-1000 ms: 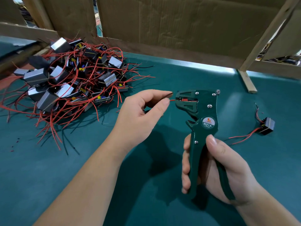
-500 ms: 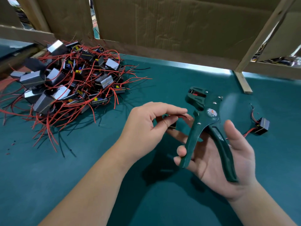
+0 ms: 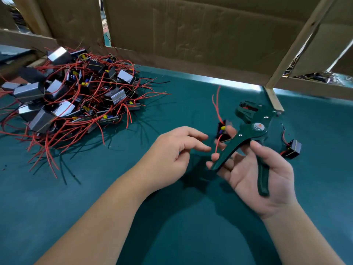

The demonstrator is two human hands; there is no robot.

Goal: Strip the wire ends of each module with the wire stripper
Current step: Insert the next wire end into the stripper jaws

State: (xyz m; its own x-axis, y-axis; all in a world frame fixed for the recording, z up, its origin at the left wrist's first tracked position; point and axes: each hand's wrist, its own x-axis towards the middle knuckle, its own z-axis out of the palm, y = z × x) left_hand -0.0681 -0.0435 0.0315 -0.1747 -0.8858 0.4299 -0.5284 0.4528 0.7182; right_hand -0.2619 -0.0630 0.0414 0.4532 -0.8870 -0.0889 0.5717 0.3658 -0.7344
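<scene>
Two bare hands meet over a green worktop (image 3: pixel 95 197). The left hand (image 3: pixel 175 152) is empty, with its fingers loosely relaxed. The right hand (image 3: pixel 254 175) lies palm up, fingers and thumb wrapped around one dark green wire stripper (image 3: pixel 248 131) whose head points away from the person. One small black module (image 3: pixel 223 133) sits against the right fingertips, just left of the stripper; it is too blurred to tell if it is pinched. Its red wires rise upward. A second module (image 3: pixel 291 149) lies alone on the worktop to the right. Far left is one tangled pile of modules (image 3: pixel 72 96), too many to count. Brown cardboard panels (image 3: pixel 191 31) stand behind.
</scene>
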